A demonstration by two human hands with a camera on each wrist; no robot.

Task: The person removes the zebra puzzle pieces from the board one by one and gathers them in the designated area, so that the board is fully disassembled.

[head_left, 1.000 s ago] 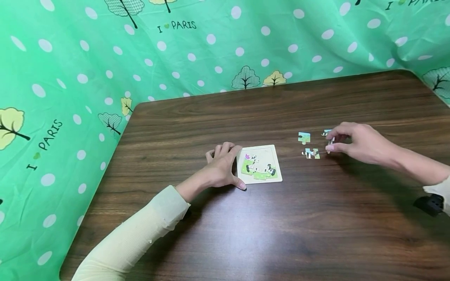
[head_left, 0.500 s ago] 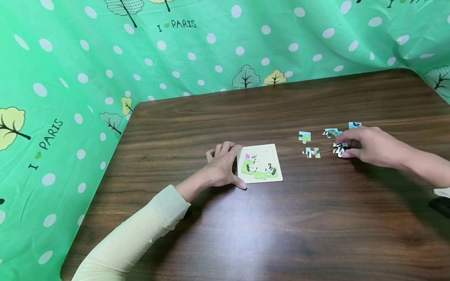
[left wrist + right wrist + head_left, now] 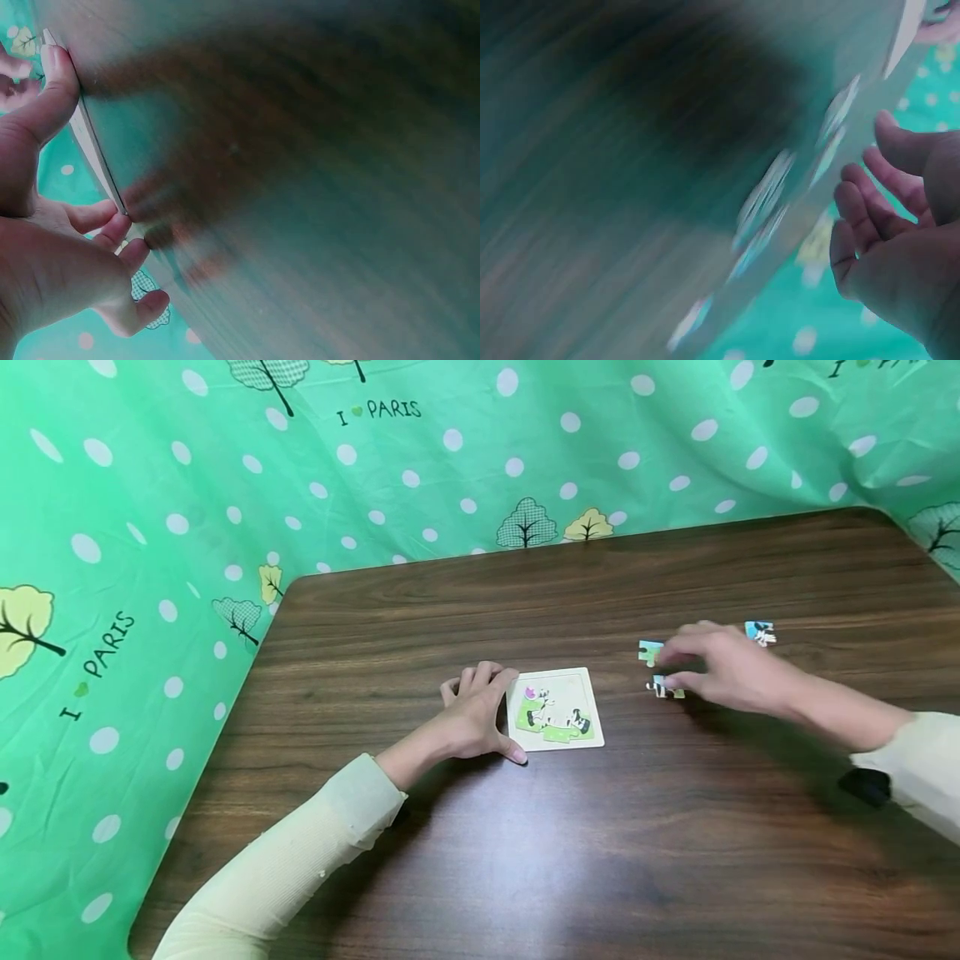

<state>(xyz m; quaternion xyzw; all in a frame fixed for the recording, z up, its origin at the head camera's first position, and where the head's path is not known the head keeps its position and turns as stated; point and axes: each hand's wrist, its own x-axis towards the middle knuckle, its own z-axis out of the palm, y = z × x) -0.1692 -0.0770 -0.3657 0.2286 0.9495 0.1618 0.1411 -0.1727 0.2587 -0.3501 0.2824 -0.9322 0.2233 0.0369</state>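
A pale square puzzle tray point(image 3: 557, 674) lies on the table with several green-and-white pieces point(image 3: 557, 735) in its lower part. My left hand point(image 3: 472, 714) holds the tray by its left side, thumb at the near corner and index finger at the far one. To the right, my right hand point(image 3: 723, 668) hovers over loose puzzle pieces, blurred by motion. The right wrist view shows its fingers point(image 3: 859, 214) loosely bent and apart from the thumb, with nothing between them. Closest to its fingertips are a blue-and-green piece point(image 3: 649, 652) and a partly covered black-and-white piece point(image 3: 657, 687).
A blue piece with black and white on it point(image 3: 761, 632) lies behind the right hand. More loose pieces point(image 3: 765, 199), smeared by motion, show in the right wrist view; the hand hides them in the head view. A green dotted cloth point(image 3: 450, 468) hangs behind the brown table point(image 3: 450, 860).
My right hand turned a pinched piece to the right, where its black-and-white face showed, then let it go and moved left over the other pieces. The left hand and tray stayed still.
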